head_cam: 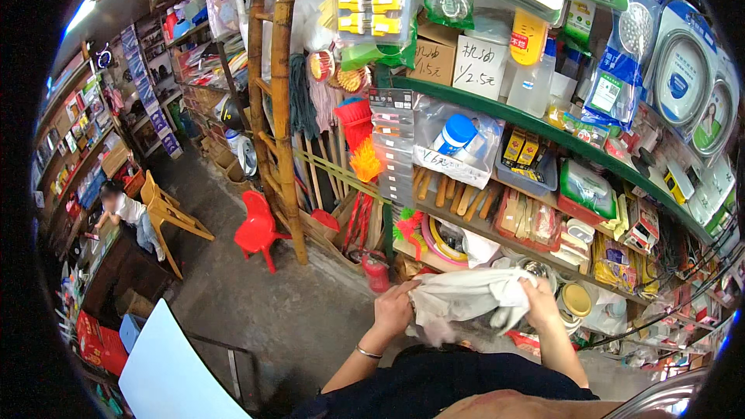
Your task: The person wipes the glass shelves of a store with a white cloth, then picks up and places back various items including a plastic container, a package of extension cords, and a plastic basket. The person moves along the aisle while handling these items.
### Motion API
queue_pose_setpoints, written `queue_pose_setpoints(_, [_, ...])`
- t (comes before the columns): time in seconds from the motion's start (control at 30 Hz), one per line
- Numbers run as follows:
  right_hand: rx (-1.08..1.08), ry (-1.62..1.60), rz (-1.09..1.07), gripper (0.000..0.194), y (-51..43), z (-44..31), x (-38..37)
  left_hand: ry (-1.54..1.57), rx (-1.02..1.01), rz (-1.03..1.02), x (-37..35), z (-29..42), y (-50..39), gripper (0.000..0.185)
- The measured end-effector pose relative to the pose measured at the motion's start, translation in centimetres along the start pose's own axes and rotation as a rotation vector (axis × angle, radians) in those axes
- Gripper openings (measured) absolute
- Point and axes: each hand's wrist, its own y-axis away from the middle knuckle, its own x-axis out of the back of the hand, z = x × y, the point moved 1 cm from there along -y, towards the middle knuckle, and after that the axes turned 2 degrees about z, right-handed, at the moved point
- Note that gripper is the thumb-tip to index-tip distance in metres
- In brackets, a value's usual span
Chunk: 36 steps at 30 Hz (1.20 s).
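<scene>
A crumpled white cloth (465,294) with greyish marks stretches between my two hands in front of the lower shelves. Closed on its left end is my left hand (397,308), which has a metal bangle at the wrist. My right hand (538,301) grips the cloth's right end. Part of the cloth hangs down, blurred, between them. Just behind the cloth are a shelf with coiled pink and yellow hoses (439,244) and, to the right, a round container with a tan lid (575,300).
Crowded shelves with a green edge (524,106) curve across the right. A bamboo ladder (285,110) leans beside mops. On the floor at left are a small red plastic chair (256,230) and a tall wooden chair (157,203), with a child (131,215) by it at a counter.
</scene>
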Motion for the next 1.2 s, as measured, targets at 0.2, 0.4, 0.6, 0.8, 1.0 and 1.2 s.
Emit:
queue_pose_setpoints(0.2, [-0.011, -0.200, 0.020, 0.033, -1.2, 1.8, 1.3, -0.164, 0.305, -0.173, 0.8, -3.3, 1.9, 0.010])
queue_pose_setpoints(0.4, [-0.129, 0.324, 0.177, 0.033, -4.8, 8.2, 2.0, -0.273, 0.508, -0.425, 1.8, -5.4, 3.2, 0.016])
queue_pose_setpoints(0.6, [-0.060, 0.270, -0.004, 0.036, -3.7, 6.3, 1.7, -0.321, 0.152, -0.140, 2.5, -4.7, 2.3, 0.014])
queue_pose_setpoints(0.8, [-0.055, 0.255, 0.047, 0.032, -3.7, 4.8, 1.2, -0.067, 0.340, -0.141, 1.9, -4.8, 1.4, 0.016])
queue_pose_setpoints(1.0, [-0.021, 0.533, 0.020, 0.031, -4.3, 8.6, 1.2, -0.132, 0.517, -0.557, -5.3, -8.7, 5.6, 0.016])
queue_pose_setpoints(1.2, [0.221, 0.741, -0.005, 0.038, -4.1, 11.5, 1.6, 0.307, 0.832, -0.188, -8.1, -9.9, 6.8, 0.012])
